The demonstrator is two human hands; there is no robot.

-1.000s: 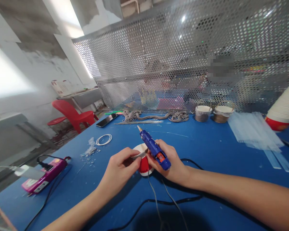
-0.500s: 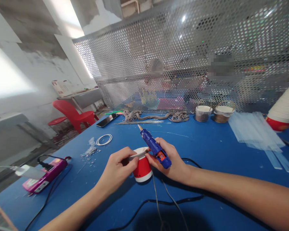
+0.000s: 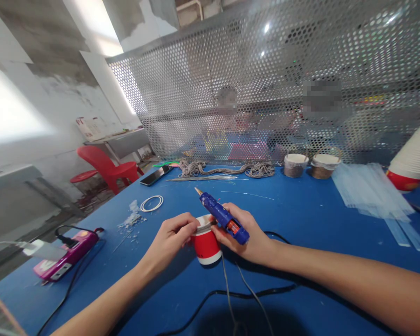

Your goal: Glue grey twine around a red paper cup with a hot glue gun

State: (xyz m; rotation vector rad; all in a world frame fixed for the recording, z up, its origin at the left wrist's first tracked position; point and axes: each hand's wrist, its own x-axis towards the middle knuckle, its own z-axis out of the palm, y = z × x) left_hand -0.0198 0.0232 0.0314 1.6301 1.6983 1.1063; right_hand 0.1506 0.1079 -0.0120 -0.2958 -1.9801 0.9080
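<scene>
A red and white paper cup [image 3: 207, 246] stands upright between my hands, with grey cord [image 3: 205, 228] lying around it just under the rim. My left hand [image 3: 173, 237] is closed at the cup's left rim, thumb and fingers pinching the cord there. In my right hand [image 3: 252, 239] is a blue glue gun [image 3: 217, 209], its nozzle pointing up and to the left, past the cup. The thumb and fingertips of that hand also touch the cup's right rim. Two loose strands of cord [image 3: 227, 284] trail down from the cup toward me.
Behind lie grey cord skeins [image 3: 261, 170], a phone [image 3: 156, 175] and two cord-wrapped cups [image 3: 296, 167]. Translucent strips [image 3: 371, 189] and stacked cups [image 3: 411, 156] are at right. A purple power strip [image 3: 68, 255] and white ring [image 3: 151, 203] sit left. A perforated metal panel [image 3: 196, 93] bounds the table.
My left thumb has drawn back from the cup's front to its left edge, baring more cord. The glue gun has shifted slightly left, its nozzle a little lower.
</scene>
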